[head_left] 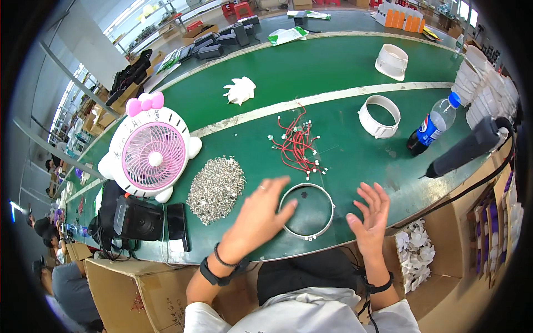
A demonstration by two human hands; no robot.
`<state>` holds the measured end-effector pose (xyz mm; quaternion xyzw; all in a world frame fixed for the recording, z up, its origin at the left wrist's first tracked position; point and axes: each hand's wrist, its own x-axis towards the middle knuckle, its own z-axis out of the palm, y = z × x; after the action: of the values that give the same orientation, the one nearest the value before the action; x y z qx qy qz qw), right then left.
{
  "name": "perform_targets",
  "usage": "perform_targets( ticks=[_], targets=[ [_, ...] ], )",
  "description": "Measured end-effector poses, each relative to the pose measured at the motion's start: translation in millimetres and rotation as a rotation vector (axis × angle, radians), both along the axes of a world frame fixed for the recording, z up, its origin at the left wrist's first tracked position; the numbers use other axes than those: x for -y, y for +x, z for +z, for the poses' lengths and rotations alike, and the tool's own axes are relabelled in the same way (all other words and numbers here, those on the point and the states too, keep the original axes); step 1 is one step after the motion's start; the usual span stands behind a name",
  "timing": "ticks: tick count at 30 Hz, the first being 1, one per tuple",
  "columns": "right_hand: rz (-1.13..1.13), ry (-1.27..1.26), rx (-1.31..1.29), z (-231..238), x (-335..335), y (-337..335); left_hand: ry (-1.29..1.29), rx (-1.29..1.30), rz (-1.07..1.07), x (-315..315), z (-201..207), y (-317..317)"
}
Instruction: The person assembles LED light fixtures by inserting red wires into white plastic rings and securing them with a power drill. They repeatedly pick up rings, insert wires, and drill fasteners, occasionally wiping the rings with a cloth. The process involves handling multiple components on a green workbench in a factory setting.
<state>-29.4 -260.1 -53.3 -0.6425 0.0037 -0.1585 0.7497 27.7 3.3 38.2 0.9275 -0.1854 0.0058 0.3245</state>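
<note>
On the green counter my left hand, open and flat, touches the thin white ring (right hand open, holding nothing), and I think a careless sweep could scatter the screw pile beside it.

— We see a pink-and-white desk fan beside a heap of small screws.

— We also note red wires, a white fan blade and a cola bottle lying apart.

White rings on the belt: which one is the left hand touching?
The thin flat ring nearest the person; left hand rests on its rim. The two taller rings lie farther away, untouched.
</note>
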Motion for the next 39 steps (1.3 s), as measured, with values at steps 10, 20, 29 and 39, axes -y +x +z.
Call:
perform_targets(
  ticks=[10, 20, 29, 39],
  targets=[
    [-0.383, -0.005, 0.099, -19, 55, 12, -0.195, 0.114, -0.18, 67, -4, 48],
    [-0.596, -0.366, 0.207, -20, 36, 5, -0.001, 0.493, 0.098, 56, -41, 233],
    [-0.578, -0.446, 0.198, -36, 30, 6, 0.199, 0.42, 0.385, -72, -102, 356],
    [-0.646, -0.45, 0.242, -7, 35, 1, -1.313, -0.058, 0.272, -68, -54, 238]
  ],
)
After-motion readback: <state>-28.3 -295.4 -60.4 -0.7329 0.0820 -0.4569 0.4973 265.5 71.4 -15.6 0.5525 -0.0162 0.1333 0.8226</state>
